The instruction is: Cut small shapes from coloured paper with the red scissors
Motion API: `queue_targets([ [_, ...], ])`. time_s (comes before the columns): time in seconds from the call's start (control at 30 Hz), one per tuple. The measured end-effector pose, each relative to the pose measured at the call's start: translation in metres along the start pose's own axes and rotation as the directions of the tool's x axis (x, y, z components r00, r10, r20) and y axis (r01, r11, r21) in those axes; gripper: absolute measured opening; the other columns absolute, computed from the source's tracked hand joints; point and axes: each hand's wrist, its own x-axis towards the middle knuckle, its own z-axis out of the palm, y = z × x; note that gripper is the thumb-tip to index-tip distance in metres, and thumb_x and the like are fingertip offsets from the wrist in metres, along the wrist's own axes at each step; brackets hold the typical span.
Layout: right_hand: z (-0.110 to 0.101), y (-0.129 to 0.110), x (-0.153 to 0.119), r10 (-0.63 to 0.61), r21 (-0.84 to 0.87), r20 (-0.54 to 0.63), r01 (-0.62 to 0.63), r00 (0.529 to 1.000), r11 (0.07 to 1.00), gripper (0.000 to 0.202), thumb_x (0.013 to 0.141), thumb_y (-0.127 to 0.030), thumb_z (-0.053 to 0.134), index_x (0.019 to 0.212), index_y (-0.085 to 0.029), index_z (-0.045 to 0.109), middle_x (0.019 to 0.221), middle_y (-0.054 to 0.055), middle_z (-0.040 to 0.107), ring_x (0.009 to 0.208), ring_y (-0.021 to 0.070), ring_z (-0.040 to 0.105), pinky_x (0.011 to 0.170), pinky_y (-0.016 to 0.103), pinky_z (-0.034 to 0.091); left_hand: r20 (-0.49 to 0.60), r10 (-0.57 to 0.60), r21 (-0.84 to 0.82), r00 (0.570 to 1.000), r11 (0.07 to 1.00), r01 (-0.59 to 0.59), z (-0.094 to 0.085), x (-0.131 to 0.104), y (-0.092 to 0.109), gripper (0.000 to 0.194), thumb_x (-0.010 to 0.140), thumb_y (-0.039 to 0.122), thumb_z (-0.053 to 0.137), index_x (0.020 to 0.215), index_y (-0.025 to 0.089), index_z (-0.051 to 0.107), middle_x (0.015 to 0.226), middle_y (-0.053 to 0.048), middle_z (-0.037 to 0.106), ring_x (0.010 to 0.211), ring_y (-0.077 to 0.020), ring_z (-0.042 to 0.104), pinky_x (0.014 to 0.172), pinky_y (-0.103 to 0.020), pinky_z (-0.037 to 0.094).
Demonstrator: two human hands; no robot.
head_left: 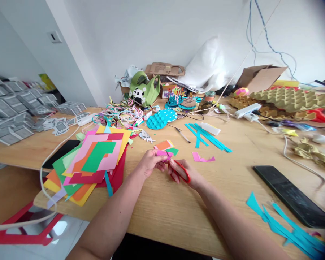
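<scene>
Near the middle of the wooden table, my left hand (151,162) pinches a small piece of pink paper (162,153). My right hand (184,172) is closed around the red-handled scissors (189,177), whose blades meet the right end of that paper. Just behind my hands lie an orange piece of paper (164,145) and a green one (173,151). A pink offcut (203,157) rests to the right of them. Further back is a blue paper shape (157,121) with a raised grid.
Colored paper (97,155) is piled on the left. Blue strips (212,137) and a pen (182,134) lie behind my hands. A black phone (292,193) and blue scraps (284,231) are at the right. Egg trays (289,99) and a green panda bag (144,90) stand at the back.
</scene>
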Motion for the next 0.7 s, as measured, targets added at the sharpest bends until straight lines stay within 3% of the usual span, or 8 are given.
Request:
queue_targets([
  [0.7,-0.0008,-0.0043,-0.0012,0.016,-0.042,-0.019,-0.017,1.0,0.999,0.058,0.084,-0.068,0.042,0.065,-0.016,0.056,0.036,-0.003,0.048,0.036,0.0077,0.036,0.044,0.024,0.026,-0.024,0.008,-0.013,1.0,1.0,-0.008,0.0021,-0.0018,0.0018,0.038,0.057,0.031,0.076,0.084,0.006,0.068,0.061,-0.004,0.064,0.044,-0.0087,0.054,0.04,-0.019,0.044],
])
